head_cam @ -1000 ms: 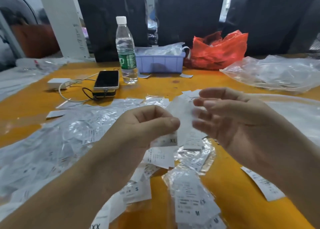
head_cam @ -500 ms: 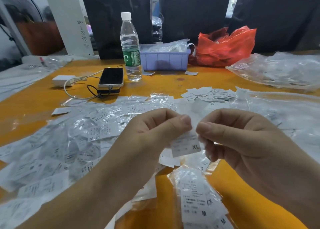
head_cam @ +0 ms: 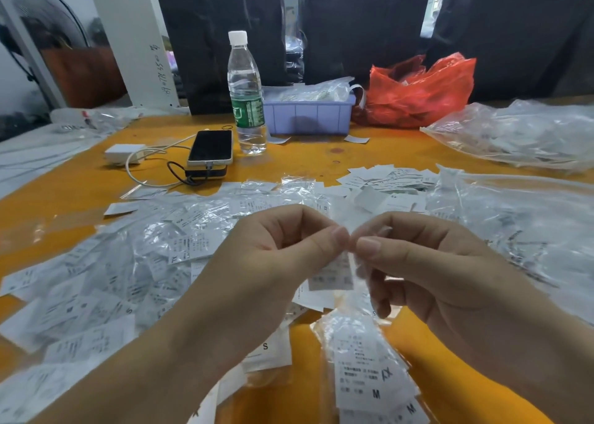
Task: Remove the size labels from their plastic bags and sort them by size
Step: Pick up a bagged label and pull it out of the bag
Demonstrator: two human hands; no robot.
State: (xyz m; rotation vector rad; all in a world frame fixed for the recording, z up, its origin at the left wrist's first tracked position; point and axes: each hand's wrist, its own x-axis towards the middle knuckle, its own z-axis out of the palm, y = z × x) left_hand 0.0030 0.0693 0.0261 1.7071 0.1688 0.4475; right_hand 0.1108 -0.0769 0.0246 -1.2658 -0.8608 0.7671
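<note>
Orange table [head_cam: 321, 160] strewn with bagged labels, left hand [head_cam: 257, 263] and right hand [head_cam: 427, 269] both pinching one bagged label [head_cam: 331, 272] near centre, its print blurred, size unreadable, earlier XL showed.

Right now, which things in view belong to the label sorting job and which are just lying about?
Job: the bagged label pinched by left hand and right hand; heap of bagged labels; loose labels pile; M and XL stack.

Lying about: water bottle; phone; charger; red bag; purple bin.
</note>
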